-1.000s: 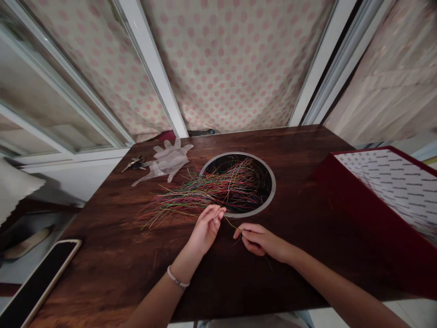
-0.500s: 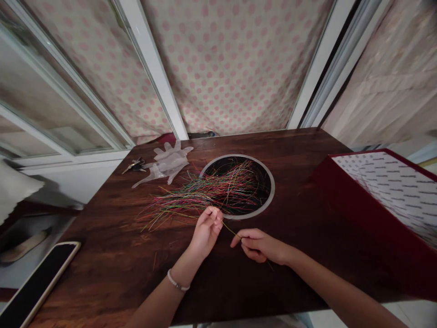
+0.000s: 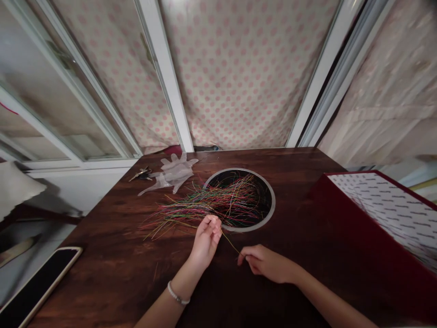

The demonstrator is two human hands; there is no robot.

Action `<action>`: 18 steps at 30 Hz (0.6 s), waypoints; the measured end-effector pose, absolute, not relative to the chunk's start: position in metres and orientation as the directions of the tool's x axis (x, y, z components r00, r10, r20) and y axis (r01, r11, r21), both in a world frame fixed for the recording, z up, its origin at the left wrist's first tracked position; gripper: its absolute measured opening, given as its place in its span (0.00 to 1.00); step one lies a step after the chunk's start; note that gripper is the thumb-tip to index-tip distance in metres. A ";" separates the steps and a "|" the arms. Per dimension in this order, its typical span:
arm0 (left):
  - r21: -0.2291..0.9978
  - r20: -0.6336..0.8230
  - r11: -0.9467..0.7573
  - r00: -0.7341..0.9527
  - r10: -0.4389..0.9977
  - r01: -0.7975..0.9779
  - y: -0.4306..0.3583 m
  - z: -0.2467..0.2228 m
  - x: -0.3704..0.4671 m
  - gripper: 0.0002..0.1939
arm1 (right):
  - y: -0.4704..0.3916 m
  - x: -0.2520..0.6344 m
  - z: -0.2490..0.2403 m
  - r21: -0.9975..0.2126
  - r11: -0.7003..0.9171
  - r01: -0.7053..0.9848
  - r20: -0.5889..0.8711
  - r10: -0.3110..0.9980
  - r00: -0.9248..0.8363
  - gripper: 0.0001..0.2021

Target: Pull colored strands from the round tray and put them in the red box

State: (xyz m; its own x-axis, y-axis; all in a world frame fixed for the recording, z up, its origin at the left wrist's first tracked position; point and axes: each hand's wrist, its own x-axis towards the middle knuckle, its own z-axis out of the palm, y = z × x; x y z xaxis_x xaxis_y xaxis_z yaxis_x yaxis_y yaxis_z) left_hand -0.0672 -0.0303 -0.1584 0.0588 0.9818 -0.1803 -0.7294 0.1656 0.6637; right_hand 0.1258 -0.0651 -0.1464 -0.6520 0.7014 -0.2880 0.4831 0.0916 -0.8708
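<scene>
A loose pile of thin, many-coloured wires (image 3: pixel 211 198) lies on the dark wooden table, partly over a black round inset with a grey rim (image 3: pixel 272 207). My left hand (image 3: pixel 206 239), with a pale bracelet at the wrist, pinches a thin yellowish wire (image 3: pixel 229 240) at the pile's near edge. That wire runs down to the right, to my right hand (image 3: pixel 264 263), whose fingers are closed on its other end. Both hands are just above the table, a short gap apart.
A clear plastic glove (image 3: pixel 174 172) and keys (image 3: pixel 141 174) lie at the back left of the table (image 3: pixel 116 255). A phone (image 3: pixel 39 284) is at the front left. A dark red box with patterned white lining (image 3: pixel 385 191) stands at the right. Behind are white frames and a dotted curtain.
The view has tilted up, so the table sits lower in the picture. My right hand's fingers have closed more around the wire, and its thumb and fingers are drawn together.
</scene>
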 end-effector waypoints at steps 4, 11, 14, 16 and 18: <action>0.690 -0.181 0.206 0.110 0.977 -0.694 -0.034 -0.157 -0.064 0.11 | -0.073 0.148 -0.131 -0.777 0.143 0.614 -0.256 0.818 -0.515 0.15; 0.768 -0.180 0.268 0.206 0.962 -0.581 -0.045 -0.153 -0.057 0.08 | -0.106 0.198 -0.119 -0.766 -0.034 0.641 -0.270 0.923 -0.273 0.12; 0.829 -0.168 0.251 0.204 0.964 -0.500 -0.047 -0.152 -0.055 0.08 | -0.121 0.201 -0.121 -0.799 -0.123 0.589 -0.311 0.922 -0.230 0.14; 0.839 -0.168 0.247 0.202 0.965 -0.485 -0.048 -0.153 -0.054 0.08 | -0.127 0.199 -0.123 -0.812 -0.152 0.564 -0.327 0.918 -0.224 0.16; 0.839 -0.171 0.247 0.196 0.966 -0.484 -0.048 -0.152 -0.055 0.08 | -0.129 0.199 -0.125 -0.815 -0.155 0.558 -0.317 0.926 -0.207 0.16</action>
